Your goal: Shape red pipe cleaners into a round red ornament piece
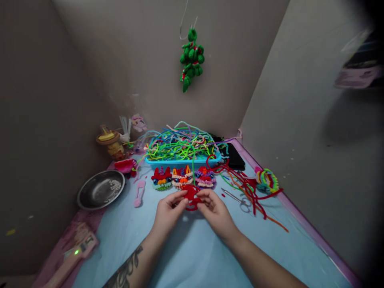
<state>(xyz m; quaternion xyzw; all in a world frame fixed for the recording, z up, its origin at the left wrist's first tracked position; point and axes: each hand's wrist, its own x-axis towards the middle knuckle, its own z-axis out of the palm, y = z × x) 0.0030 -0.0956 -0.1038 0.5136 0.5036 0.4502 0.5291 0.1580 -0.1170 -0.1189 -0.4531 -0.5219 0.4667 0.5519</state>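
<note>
Both my hands meet over the middle of the blue table top [195,256]. My left hand [168,213] and my right hand [215,211] pinch a small red pipe-cleaner piece [191,197] between their fingertips, one hand on each side. Just behind it stand three finished fuzzy figures in a row: a red one [161,178], an orange and white one [182,177] and a purple one [205,178].
A blue tray [183,162] heaped with coloured pipe cleaners sits at the back. Loose red strands [249,188], scissors [240,199] and a coiled bundle [267,180] lie right. A metal bowl [100,190], pink clip [139,193] and glue gun [73,256] lie left. A green ornament [191,58] hangs on the wall.
</note>
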